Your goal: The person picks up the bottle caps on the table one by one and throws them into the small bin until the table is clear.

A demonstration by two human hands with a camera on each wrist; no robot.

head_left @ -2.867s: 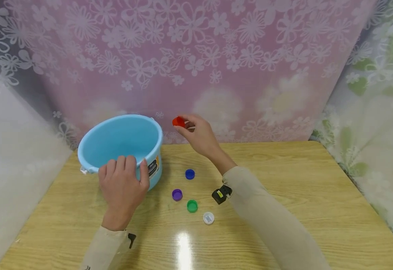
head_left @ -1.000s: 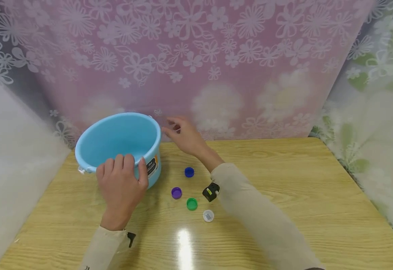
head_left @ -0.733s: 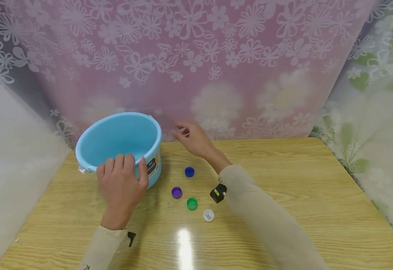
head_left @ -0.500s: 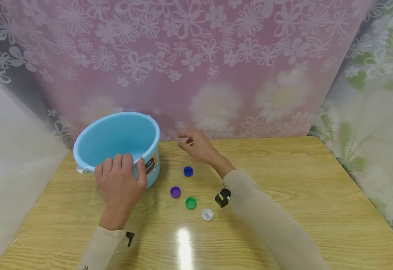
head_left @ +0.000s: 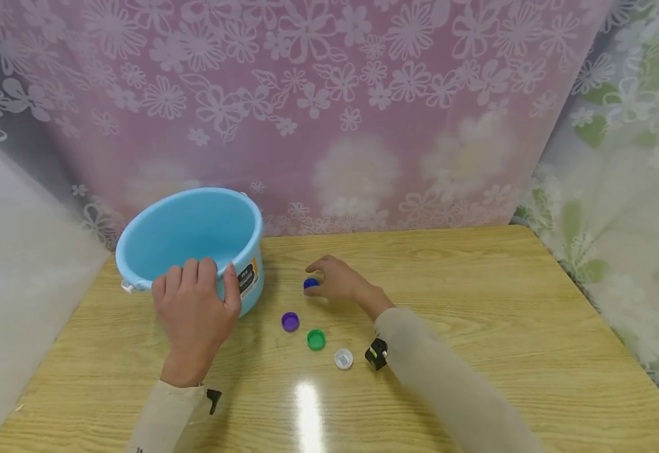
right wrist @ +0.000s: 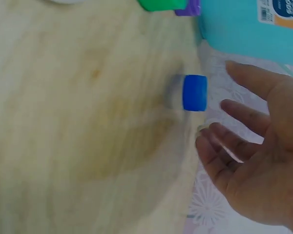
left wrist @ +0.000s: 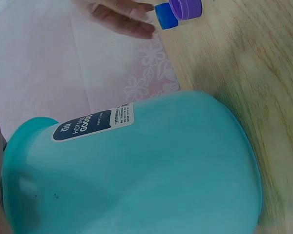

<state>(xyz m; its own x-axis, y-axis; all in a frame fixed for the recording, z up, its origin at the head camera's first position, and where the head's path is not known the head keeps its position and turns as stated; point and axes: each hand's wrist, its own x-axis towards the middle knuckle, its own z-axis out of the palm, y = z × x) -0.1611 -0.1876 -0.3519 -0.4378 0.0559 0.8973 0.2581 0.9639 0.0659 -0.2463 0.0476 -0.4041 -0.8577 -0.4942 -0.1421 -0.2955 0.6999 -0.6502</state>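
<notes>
A pink floral cloth (head_left: 357, 145) hangs behind the table (head_left: 493, 296).

Yellowish wood-grain table (head_left: 510, 327), white-flowered pink curtain (head_left: 357, 157) behind it, pale leaf-patterned curtain (head_left: 612, 201) at right

To the right of your right hand (head_left: 335, 280), the tabletop (head_left: 476, 296) gives a wide path. To its left, the tall blue bucket (head_left: 193, 220) blocks a low sideways pass. Your fingers (right wrist: 249, 117) stand spread around a gap, apart from the blue cap (right wrist: 194, 92). Nearer you, the purple cap (head_left: 290, 321), green cap (head_left: 316, 340) and white cap (head_left: 343, 359) make a low diagonal row. The black device (head_left: 377, 353) at your right cuff appears close beside the white cap, though its height is hard to judge. Your left hand (head_left: 196, 308) covers the bucket's near rim; its right rim offers a way over. A pink curtain (head_left: 329, 157) bounds the back.
</notes>
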